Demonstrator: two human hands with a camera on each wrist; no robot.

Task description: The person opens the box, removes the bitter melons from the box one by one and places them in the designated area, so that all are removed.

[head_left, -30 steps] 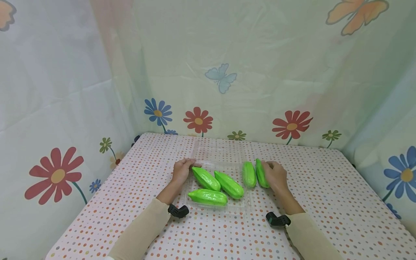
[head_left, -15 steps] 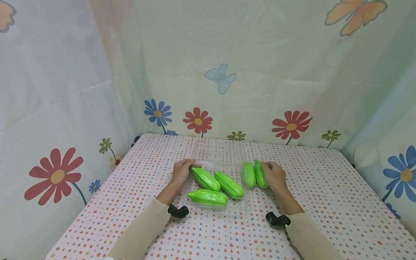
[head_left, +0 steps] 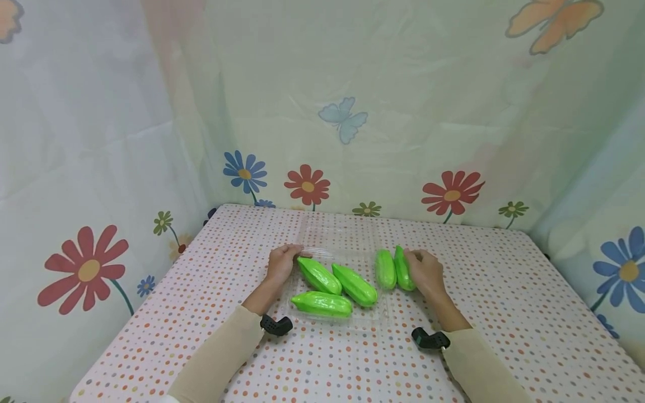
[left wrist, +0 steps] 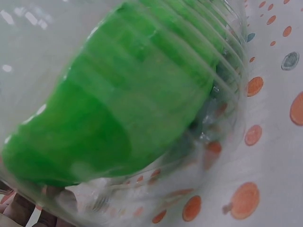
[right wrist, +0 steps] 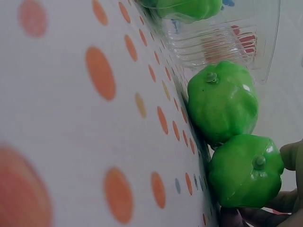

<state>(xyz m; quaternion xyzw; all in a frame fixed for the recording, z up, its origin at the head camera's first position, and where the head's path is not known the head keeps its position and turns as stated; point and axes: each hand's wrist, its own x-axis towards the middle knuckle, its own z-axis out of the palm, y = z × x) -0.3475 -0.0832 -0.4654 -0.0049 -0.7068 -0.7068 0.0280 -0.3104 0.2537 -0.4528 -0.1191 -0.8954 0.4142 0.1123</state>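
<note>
A clear plastic clamshell box [head_left: 370,323] lies on the table with its lid [head_left: 340,232] folded back. Three glossy green, ribbed, pointed fruits rest in it: one at the left [head_left: 319,276], one in the middle [head_left: 355,285] and one in front [head_left: 322,304]. My left hand [head_left: 282,266] holds the box's far left edge. Its fingertips [left wrist: 23,208] show below the rim in the left wrist view. Just right of the box stand two similar fruits, side by side. My right hand [head_left: 425,272] grips the outer fruit [right wrist: 246,172], which touches the inner one [right wrist: 222,101].
A dotted cloth covers the table [head_left: 332,369]. Behind it hangs a curtain [head_left: 403,112] printed with flowers and butterflies. A dark wrist camera [head_left: 276,326] sits on the left wrist and another camera [head_left: 430,338] on the right.
My right hand has shifted slightly left with the outer fruit, closing the small gap to its neighbour. The left hand and the box have stayed in place.
</note>
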